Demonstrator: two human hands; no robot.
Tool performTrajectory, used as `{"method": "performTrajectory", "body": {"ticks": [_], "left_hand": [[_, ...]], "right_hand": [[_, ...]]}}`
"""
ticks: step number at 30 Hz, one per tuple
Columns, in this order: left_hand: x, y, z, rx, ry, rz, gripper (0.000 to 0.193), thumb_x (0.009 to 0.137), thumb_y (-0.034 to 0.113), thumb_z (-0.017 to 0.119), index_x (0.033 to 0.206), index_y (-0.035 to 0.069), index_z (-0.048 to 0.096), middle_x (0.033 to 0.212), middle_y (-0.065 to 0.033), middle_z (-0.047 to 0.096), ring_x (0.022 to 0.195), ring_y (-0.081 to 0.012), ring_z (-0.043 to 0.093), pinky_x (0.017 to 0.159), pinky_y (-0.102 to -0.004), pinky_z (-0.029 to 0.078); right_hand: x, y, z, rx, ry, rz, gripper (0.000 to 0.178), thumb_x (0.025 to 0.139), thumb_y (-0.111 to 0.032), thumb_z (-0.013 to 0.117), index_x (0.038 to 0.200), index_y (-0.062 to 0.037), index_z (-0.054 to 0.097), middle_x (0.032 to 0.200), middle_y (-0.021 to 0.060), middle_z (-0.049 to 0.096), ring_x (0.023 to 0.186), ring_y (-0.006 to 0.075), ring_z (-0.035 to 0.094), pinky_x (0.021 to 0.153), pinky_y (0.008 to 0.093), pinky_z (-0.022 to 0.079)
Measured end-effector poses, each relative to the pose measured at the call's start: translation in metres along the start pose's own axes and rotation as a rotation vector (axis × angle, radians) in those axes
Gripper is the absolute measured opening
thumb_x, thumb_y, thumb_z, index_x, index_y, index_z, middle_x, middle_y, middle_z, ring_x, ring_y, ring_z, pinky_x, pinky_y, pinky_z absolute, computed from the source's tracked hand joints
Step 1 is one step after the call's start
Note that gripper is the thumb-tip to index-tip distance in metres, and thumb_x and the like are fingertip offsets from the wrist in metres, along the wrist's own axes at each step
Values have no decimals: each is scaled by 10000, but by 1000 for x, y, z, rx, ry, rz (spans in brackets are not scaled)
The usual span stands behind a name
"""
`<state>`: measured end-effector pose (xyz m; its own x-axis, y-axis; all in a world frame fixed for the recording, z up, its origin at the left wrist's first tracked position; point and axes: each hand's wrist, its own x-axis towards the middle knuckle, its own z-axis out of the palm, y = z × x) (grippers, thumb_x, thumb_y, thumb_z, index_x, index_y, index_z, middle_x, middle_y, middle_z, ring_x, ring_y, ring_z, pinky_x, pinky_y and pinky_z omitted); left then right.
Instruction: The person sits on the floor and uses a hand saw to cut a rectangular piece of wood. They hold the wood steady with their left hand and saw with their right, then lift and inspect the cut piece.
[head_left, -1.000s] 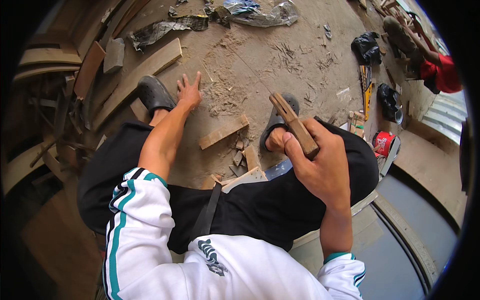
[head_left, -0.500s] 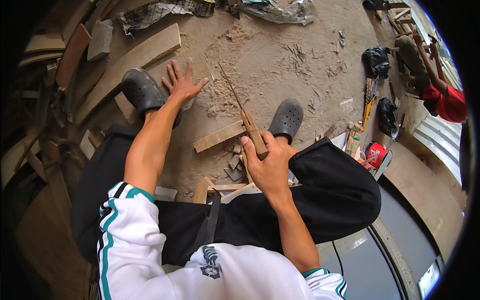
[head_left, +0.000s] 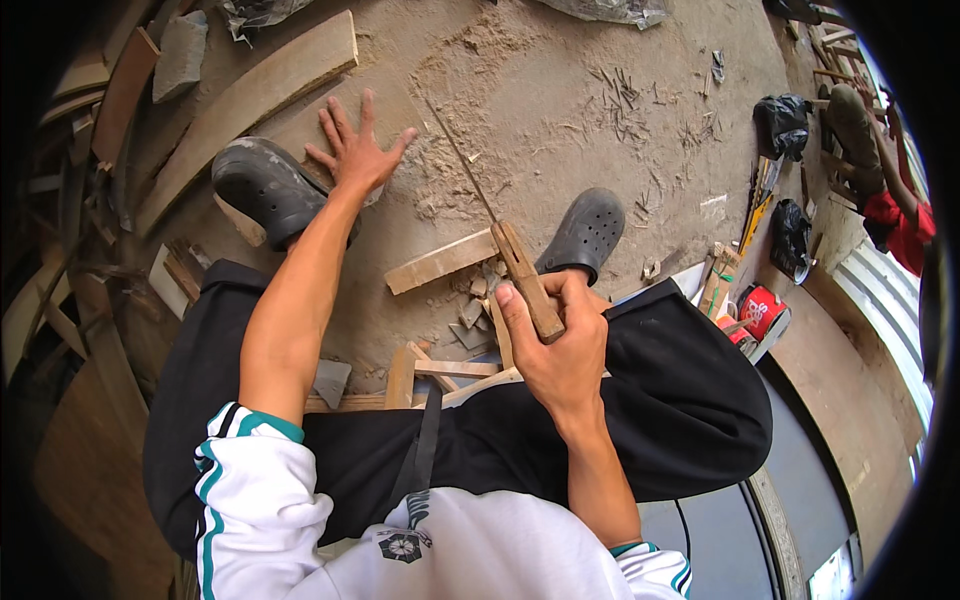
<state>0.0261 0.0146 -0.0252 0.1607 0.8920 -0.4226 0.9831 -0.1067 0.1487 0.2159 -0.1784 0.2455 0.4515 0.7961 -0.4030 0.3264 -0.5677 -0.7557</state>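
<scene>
My left hand (head_left: 355, 150) presses flat with fingers spread on a dusty wooden board (head_left: 394, 92). A dark clog (head_left: 268, 190) on my left foot rests against that board, beside my wrist. In my right hand (head_left: 556, 350) is a handsaw (head_left: 516, 268), its wooden handle wrapped by my fingers with the thumb along the side. The thin blade is seen edge-on and points away to the far left, its tip near the board's right edge. A short wood offcut (head_left: 440, 262) lies on the ground left of the handle.
A long curved plank (head_left: 250, 115) lies beyond my left foot, near a grey block (head_left: 181, 58) and stacked wood. Sawdust and nails or splinters (head_left: 622, 105) litter the ground. At right are black plastic bags (head_left: 782, 127), a red can (head_left: 763, 312) and a person in red (head_left: 900, 225).
My view has shifted slightly. The right hand with the handsaw has moved a little right and nearer to me. My left hand stays spread on the board.
</scene>
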Motion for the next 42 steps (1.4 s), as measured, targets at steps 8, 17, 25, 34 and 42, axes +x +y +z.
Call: {"method": "performTrajectory", "body": {"ticks": [8, 17, 25, 34, 42], "left_hand": [[10, -7, -10, -46, -178, -32, 1151, 763, 833, 522, 1545, 345, -168, 1573, -183, -315, 1431, -366, -336, 1019, -761, -115], [16, -18, -5, -70, -241, 15, 1223, 731, 849, 551, 1525, 336, -225, 1522, -210, -395, 1383, -415, -395, 996, -775, -116], [14, -18, -6, -57, -237, 15, 1199, 751, 835, 543, 1530, 329, -215, 1534, -209, -376, 1396, -406, -378, 1003, -774, -111], [15, -14, -11, -50, -247, 25, 1186, 752, 823, 561, 1544, 333, -174, 1547, -198, -359, 1399, -400, -376, 999, -780, -102], [10, -13, -7, -41, -217, 75, 1167, 765, 800, 562, 1539, 344, -184, 1547, -200, -355, 1398, -418, -368, 1001, -781, -118]], "right_hand": [[2, -13, 3, 5, -74, -14, 445, 875, -165, 736, 1223, 38, 546, 747, 189, 698, 601, 262, 696, 545, 338, 508], [-8, 0, -4, 89, -86, -87, 421, 855, -133, 703, 1221, 45, 599, 772, 270, 669, 647, 383, 687, 577, 395, 535], [15, -2, -10, -17, -136, 7, 450, 800, -63, 631, 1247, -7, 622, 824, 234, 688, 727, 310, 701, 692, 355, 534], [42, 17, 17, 75, -229, 196, 469, 796, -79, 613, 1254, 19, 618, 921, 211, 707, 793, 200, 690, 734, 323, 526], [-4, 18, -5, 105, -153, 61, 478, 808, -38, 599, 1284, 6, 609, 1046, 174, 712, 938, 189, 680, 829, 301, 517]]}}
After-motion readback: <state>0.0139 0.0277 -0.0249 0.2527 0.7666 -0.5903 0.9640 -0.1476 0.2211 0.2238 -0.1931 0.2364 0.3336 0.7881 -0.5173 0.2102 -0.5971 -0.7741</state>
